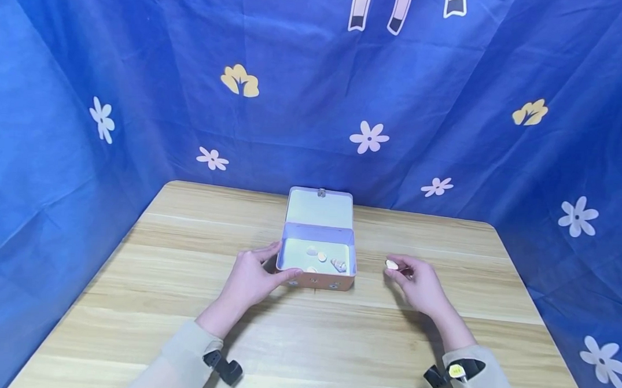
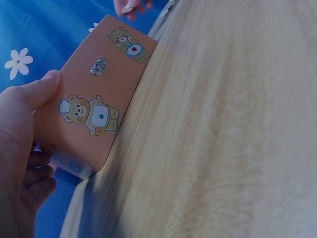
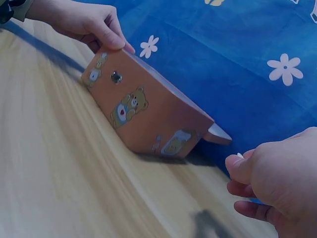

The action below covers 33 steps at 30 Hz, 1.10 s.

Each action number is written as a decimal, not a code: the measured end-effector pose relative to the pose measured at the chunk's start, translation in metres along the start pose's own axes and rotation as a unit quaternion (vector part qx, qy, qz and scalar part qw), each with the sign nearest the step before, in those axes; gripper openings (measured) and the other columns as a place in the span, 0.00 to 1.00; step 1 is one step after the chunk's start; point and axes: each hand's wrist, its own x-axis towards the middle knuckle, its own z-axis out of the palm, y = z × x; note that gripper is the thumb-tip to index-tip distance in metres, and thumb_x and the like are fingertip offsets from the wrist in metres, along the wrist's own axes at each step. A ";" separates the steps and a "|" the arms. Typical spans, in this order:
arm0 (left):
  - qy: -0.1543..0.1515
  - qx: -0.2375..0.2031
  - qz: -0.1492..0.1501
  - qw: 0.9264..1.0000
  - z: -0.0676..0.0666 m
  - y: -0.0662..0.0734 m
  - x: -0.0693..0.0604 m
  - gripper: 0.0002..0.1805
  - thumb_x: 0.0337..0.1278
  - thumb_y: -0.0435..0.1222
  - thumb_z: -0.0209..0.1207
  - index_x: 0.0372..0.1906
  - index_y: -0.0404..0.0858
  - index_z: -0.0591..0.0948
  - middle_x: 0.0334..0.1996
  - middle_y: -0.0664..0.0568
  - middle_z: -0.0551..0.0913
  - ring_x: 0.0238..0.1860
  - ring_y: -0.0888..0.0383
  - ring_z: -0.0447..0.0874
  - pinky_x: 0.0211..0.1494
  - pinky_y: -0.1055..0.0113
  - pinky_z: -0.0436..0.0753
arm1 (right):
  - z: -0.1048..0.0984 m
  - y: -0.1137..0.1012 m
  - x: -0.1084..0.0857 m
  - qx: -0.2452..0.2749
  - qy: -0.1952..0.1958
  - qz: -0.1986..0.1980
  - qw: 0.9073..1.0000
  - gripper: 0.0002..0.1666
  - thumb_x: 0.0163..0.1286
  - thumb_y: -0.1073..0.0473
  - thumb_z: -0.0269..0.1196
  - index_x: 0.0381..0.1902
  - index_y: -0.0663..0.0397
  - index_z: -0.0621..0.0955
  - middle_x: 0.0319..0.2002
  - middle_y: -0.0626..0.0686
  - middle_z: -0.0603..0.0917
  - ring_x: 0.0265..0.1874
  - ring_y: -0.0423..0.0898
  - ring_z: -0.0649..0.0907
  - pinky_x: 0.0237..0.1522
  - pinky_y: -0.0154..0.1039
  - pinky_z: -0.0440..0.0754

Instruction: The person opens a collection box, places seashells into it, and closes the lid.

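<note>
A hinged tin box (image 1: 315, 280), orange outside with bear pictures and pale inside, stands on the table with its lid (image 1: 319, 209) thrown back. My left hand (image 1: 252, 275) grips its left front corner, thumb over the front rim and fingers along the left side. Inside lie several shells, among them a striped spiral shell (image 1: 338, 265) and a small whitish shell (image 1: 321, 256). To the right of the box, just above the table, my right hand (image 1: 416, 281) pinches a white shell (image 1: 392, 264) between thumb and fingers. In the right wrist view, the thumb mostly covers that shell.
The box stands on a light wood-grain table (image 1: 304, 344). A blue cloth with printed flowers (image 1: 293, 129) hangs behind and on both sides. Small pale things (image 2: 167, 9) lie at the table's far side in the left wrist view, too small to identify.
</note>
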 end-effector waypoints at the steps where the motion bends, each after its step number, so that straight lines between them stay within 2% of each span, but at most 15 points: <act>1: 0.000 -0.001 0.000 1.000 0.000 0.000 0.000 0.54 0.41 0.69 0.76 0.65 0.32 0.82 0.62 0.43 0.83 0.65 0.40 0.81 0.71 0.47 0.75 | 0.000 -0.003 0.003 0.002 -0.001 -0.001 1.000 0.18 0.70 0.67 0.73 0.56 0.67 0.86 0.37 0.50 0.90 0.37 0.47 0.87 0.43 0.42 0.87; 5: 0.001 0.003 -0.001 1.000 -0.001 0.000 0.001 0.54 0.41 0.69 0.76 0.65 0.32 0.82 0.62 0.44 0.83 0.47 0.49 0.90 0.63 0.52 0.82 | 0.002 -0.013 0.013 0.003 -0.008 -0.006 1.000 0.19 0.70 0.67 0.72 0.58 0.64 0.86 0.40 0.52 0.90 0.41 0.49 0.88 0.48 0.47 0.87; 8: -0.002 0.003 -0.006 1.000 -0.001 0.000 0.001 0.55 0.41 0.69 0.76 0.65 0.32 0.82 0.62 0.44 0.83 0.27 0.55 0.81 0.51 0.56 0.84 | 0.003 -0.020 0.022 0.009 -0.014 -0.012 1.000 0.19 0.71 0.67 0.72 0.58 0.63 0.86 0.41 0.52 0.90 0.42 0.49 0.88 0.49 0.49 0.87; 10: -0.003 0.001 -0.009 1.000 -0.001 0.000 0.001 0.55 0.40 0.70 0.76 0.66 0.32 0.82 0.63 0.44 0.83 0.20 0.54 0.74 0.43 0.56 0.84 | 0.004 -0.026 0.027 0.016 -0.017 -0.019 1.000 0.18 0.71 0.67 0.71 0.58 0.64 0.86 0.42 0.53 0.91 0.42 0.49 0.88 0.49 0.49 0.87; 12: -0.002 0.001 -0.007 1.000 -0.002 0.000 0.001 0.55 0.40 0.69 0.76 0.65 0.32 0.82 0.62 0.43 0.83 0.23 0.52 0.79 0.43 0.56 0.84 | 0.005 -0.031 0.031 0.023 -0.019 -0.026 0.999 0.18 0.72 0.66 0.71 0.58 0.64 0.86 0.42 0.53 0.91 0.41 0.49 0.88 0.49 0.48 0.87; 14: 0.000 0.001 -0.003 1.000 -0.002 0.000 0.001 0.54 0.40 0.69 0.77 0.65 0.32 0.82 0.62 0.43 0.83 0.38 0.46 0.90 0.52 0.53 0.87 | 0.007 -0.036 0.036 0.034 -0.020 -0.032 0.999 0.18 0.72 0.66 0.71 0.58 0.65 0.86 0.43 0.54 0.91 0.41 0.49 0.88 0.48 0.48 0.87; 15: 0.002 0.001 -0.001 1.000 -0.002 0.000 0.001 0.54 0.41 0.68 0.77 0.64 0.32 0.82 0.62 0.42 0.83 0.48 0.43 0.90 0.59 0.52 0.85 | 0.008 -0.039 0.038 0.038 -0.021 -0.035 0.998 0.18 0.72 0.66 0.71 0.58 0.65 0.86 0.43 0.54 0.91 0.41 0.49 0.88 0.48 0.48 0.87; 17: 0.003 0.001 0.004 1.000 -0.002 0.000 0.001 0.53 0.41 0.68 0.77 0.64 0.32 0.82 0.61 0.42 0.83 0.63 0.40 0.83 0.68 0.49 0.78 | 0.010 -0.044 0.041 0.048 -0.024 -0.036 0.998 0.17 0.72 0.66 0.71 0.57 0.65 0.86 0.43 0.54 0.91 0.41 0.49 0.88 0.48 0.48 0.87; 19: 0.003 0.000 0.003 1.000 -0.002 0.000 0.001 0.53 0.41 0.67 0.77 0.64 0.31 0.82 0.61 0.42 0.83 0.67 0.38 0.77 0.71 0.48 0.74 | 0.014 -0.051 0.046 0.057 -0.027 -0.038 0.997 0.17 0.72 0.66 0.71 0.57 0.66 0.86 0.43 0.54 0.91 0.41 0.49 0.88 0.48 0.47 0.87; 22: 0.001 0.003 0.000 1.000 -0.002 0.000 0.001 0.53 0.41 0.68 0.77 0.64 0.32 0.82 0.61 0.43 0.83 0.67 0.39 0.77 0.71 0.47 0.75 | 0.020 -0.060 0.052 0.069 -0.038 -0.045 0.996 0.18 0.73 0.66 0.71 0.58 0.67 0.86 0.44 0.54 0.90 0.42 0.49 0.87 0.48 0.47 0.87; 24: -0.001 0.005 -0.003 1.000 -0.002 0.000 0.001 0.53 0.41 0.68 0.77 0.64 0.32 0.82 0.62 0.43 0.83 0.59 0.40 0.86 0.66 0.49 0.81 | 0.025 -0.065 0.055 0.077 -0.046 -0.054 0.995 0.18 0.72 0.67 0.71 0.58 0.68 0.85 0.43 0.54 0.90 0.41 0.49 0.87 0.48 0.46 0.87; 26: -0.006 0.007 -0.006 1.000 -0.002 0.000 0.001 0.54 0.41 0.68 0.77 0.65 0.33 0.82 0.62 0.44 0.82 0.42 0.43 0.91 0.58 0.51 0.85 | 0.030 -0.069 0.059 0.086 -0.055 -0.062 0.993 0.18 0.72 0.68 0.71 0.58 0.69 0.85 0.43 0.55 0.90 0.41 0.49 0.87 0.47 0.47 0.87; 29: -0.012 0.007 -0.012 1.000 -0.002 0.001 0.001 0.54 0.40 0.69 0.77 0.66 0.34 0.81 0.63 0.44 0.82 0.21 0.51 0.77 0.51 0.55 0.84 | 0.038 -0.074 0.063 0.095 -0.066 -0.067 0.991 0.18 0.72 0.68 0.70 0.58 0.68 0.86 0.44 0.56 0.90 0.41 0.49 0.87 0.47 0.48 0.87; 31: -0.013 0.007 -0.013 1.000 -0.002 0.001 0.001 0.55 0.40 0.69 0.76 0.67 0.34 0.81 0.63 0.44 0.81 0.20 0.53 0.76 0.54 0.56 0.83 | 0.043 -0.077 0.065 0.099 -0.072 -0.065 0.990 0.18 0.73 0.67 0.70 0.58 0.67 0.86 0.44 0.56 0.90 0.41 0.48 0.87 0.47 0.48 0.87; 33: -0.012 0.008 -0.012 1.000 -0.002 0.002 0.001 0.54 0.41 0.68 0.77 0.66 0.34 0.81 0.63 0.43 0.82 0.32 0.49 0.88 0.60 0.54 0.83 | 0.049 -0.080 0.068 0.099 -0.077 -0.064 0.990 0.17 0.72 0.67 0.71 0.57 0.66 0.86 0.44 0.54 0.90 0.41 0.47 0.87 0.47 0.46 0.87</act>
